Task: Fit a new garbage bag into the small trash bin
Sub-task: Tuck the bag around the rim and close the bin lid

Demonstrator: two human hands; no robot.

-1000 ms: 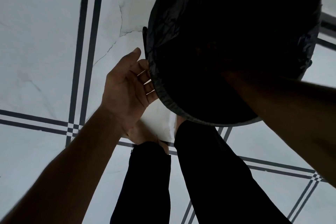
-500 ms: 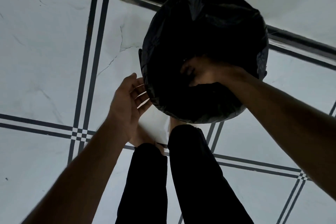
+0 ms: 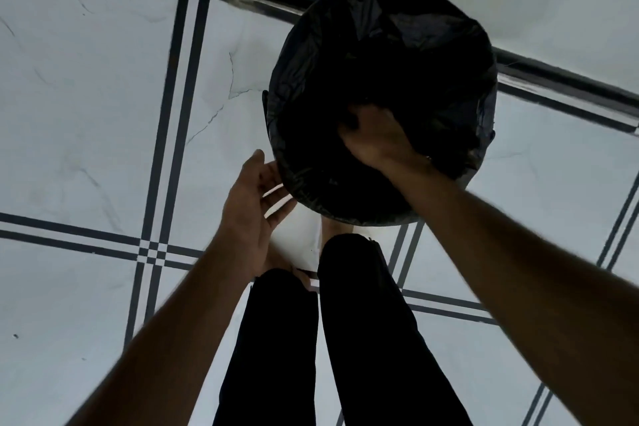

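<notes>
**Bag is over the rim; the lining is being pressed down**

The black garbage bag [image 3: 373, 55] already drapes over the rim of the small trash bin [image 3: 265, 104], which stands on the tiled floor [image 3: 86, 97] at about 1 o'clock from your legs [image 3: 363, 322]. Judging from that, the fitting is mostly done; what seems left is seating the plastic against the inside and evening out the overhang.

Your right hand [image 3: 377, 138] is down inside the bin's mouth, fingers curled into the dark plastic. It looks like a grip on a fold of the bag, though the shadow there hides the fingertips. Your left hand [image 3: 254, 201] is open, fingers straight and spread, at the bin's 8 o'clock edge, its fingertips touching the bag's overhang without holding anything.

Compared with half a second ago, your right hand sits slightly lower and more to the centre of the opening. The left hand keeps its flat support at the same edge. The bin occupies much the same place in view, and the bag's drape over the rim looks unchanged.
</notes>
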